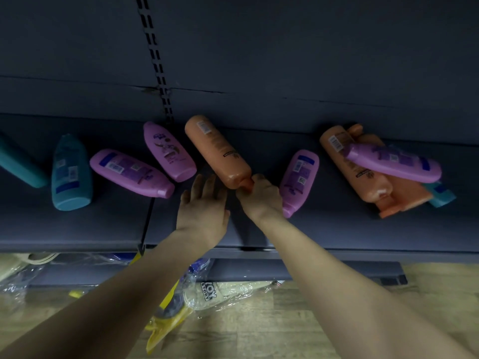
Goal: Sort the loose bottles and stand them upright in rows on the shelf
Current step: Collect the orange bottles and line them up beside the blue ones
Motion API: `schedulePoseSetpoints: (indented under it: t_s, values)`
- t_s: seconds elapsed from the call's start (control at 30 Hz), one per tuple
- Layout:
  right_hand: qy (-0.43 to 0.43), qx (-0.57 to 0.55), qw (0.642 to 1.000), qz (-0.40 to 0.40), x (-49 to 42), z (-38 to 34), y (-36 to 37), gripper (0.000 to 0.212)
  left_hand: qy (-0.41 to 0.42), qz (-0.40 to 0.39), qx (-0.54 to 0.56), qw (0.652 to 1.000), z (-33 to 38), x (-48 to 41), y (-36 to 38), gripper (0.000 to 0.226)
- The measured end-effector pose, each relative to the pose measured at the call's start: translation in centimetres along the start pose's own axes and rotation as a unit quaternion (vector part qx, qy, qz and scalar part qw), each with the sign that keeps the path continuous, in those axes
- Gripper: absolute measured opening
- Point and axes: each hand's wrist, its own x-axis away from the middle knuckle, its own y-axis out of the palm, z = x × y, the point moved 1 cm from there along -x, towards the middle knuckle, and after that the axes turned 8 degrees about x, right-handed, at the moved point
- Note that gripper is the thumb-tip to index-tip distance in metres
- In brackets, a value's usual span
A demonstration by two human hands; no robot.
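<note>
Gripping the orange bottle (217,151) by its cap, the right hand (260,196) is holding it on the shelf (337,229) — the left hand (204,207) is stretching flat just left, fingers wide.

All bottles lie flat on the shelf (337,229). From its left end come the end bottle (20,164), second bottle (71,174) and third bottle (129,172), with the fourth bottle (168,151) just right of the third. The middle bottle (217,151) slants from the back edge toward the front. Right of it lies the sixth bottle (299,174). At the right end is a pile (363,172), with the top bottle (394,161) crosswise on it. Wrapped goods (228,291) lie on the floor (285,332) below the front edge.
</note>
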Motion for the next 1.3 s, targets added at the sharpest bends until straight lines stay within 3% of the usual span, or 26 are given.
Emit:
schedulePoseSetpoints:
  t_s: [0.3,0.5,0.6,0.77,0.87,1.0,1.13,1.23,1.3]
  values:
    - [0.041,-0.103,0.994,-0.026,1.1,-0.2,0.1,0.028,-0.001,0.001,-0.018,1.0,-0.2,1.2,-0.5,0.054]
    - [0.079,-0.311,0.946,-0.05,1.6,-0.5,-0.3,0.009,0.0,-0.004,-0.057,0.998,-0.5,1.8,-0.7,0.05]
    - [0.127,-0.41,0.899,-0.092,1.8,-1.0,-0.5,0.014,0.003,-0.013,-0.072,0.997,-0.4,2.0,-1.0,0.048]
    - [0.259,-0.595,0.747,-0.144,1.6,-1.5,-1.2,0.025,0.002,-0.015,-0.092,0.996,-0.7,2.1,-1.9,0.049]
    - [0.274,-0.648,0.694,-0.154,1.8,-0.9,-2.1,0.026,-0.003,-0.021,-0.095,0.995,-0.9,2.0,-2.4,0.05]
    - [0.283,-0.654,0.687,-0.144,2.6,1.2,-2.2,0.033,0.013,0.04,-0.091,0.995,-0.6,1.8,-3.3,0.061]
    - [0.271,-0.661,0.683,-0.155,3.5,3.0,-1.9,0.04,-0.016,-0.001,-0.072,0.997,-0.7,1.4,-2.9,0.079]
    - [0.253,-0.649,0.698,-0.166,3.7,4.2,-1.9,0.056,-0.003,0.022,-0.055,0.998,-0.1,1.0,-3.1,0.088]
    - [0.245,-0.643,0.707,-0.165,3.8,4.8,-2.1,0.055,0.017,0.04,-0.069,0.997,0.4,0.7,-3.1,0.09]
